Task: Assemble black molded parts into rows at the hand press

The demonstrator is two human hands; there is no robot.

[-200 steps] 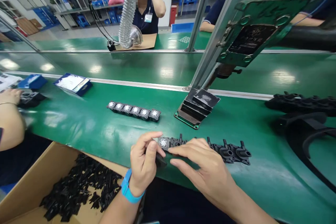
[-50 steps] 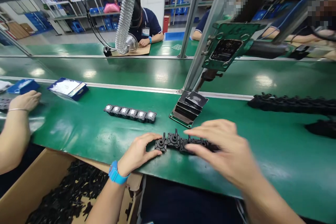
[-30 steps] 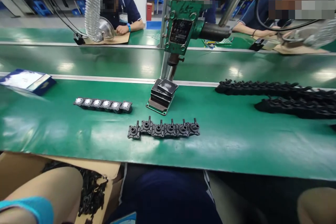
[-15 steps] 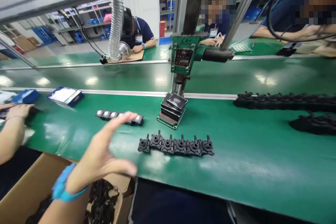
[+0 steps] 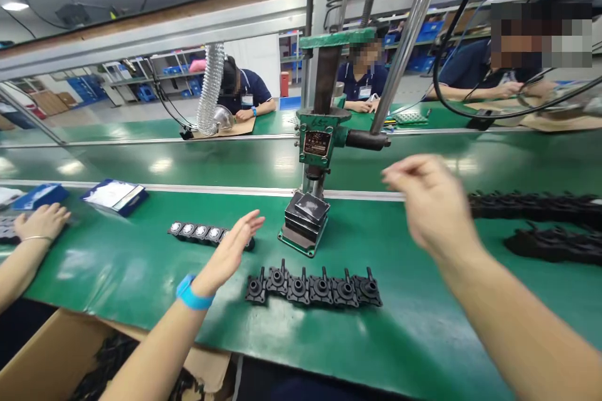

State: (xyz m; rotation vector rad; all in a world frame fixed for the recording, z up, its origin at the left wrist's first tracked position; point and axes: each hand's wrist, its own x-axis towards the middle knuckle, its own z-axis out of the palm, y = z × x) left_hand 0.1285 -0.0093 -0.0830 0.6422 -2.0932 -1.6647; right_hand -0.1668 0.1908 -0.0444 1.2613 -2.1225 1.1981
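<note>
My left hand is open with its fingers stretched out. It reaches over the right end of a row of black parts with white centres, hiding some of them. My right hand is raised right of the press, slightly blurred, thumb and fingers drawn together; nothing shows in them. The green hand press stands between my hands, its long metal lever slanting up to the right. Under its ram, black blocks are stacked on a base. A row of black housings with upright stems lies in front.
More black parts are lined up at the right. A blue box with papers is at the left, near another person's hand. An open cardboard box sits below the table edge. Several people work across the bench.
My right hand has come into view at the right. My left hand has moved up and right, its fingers now closer together. The view has tilted upward.
</note>
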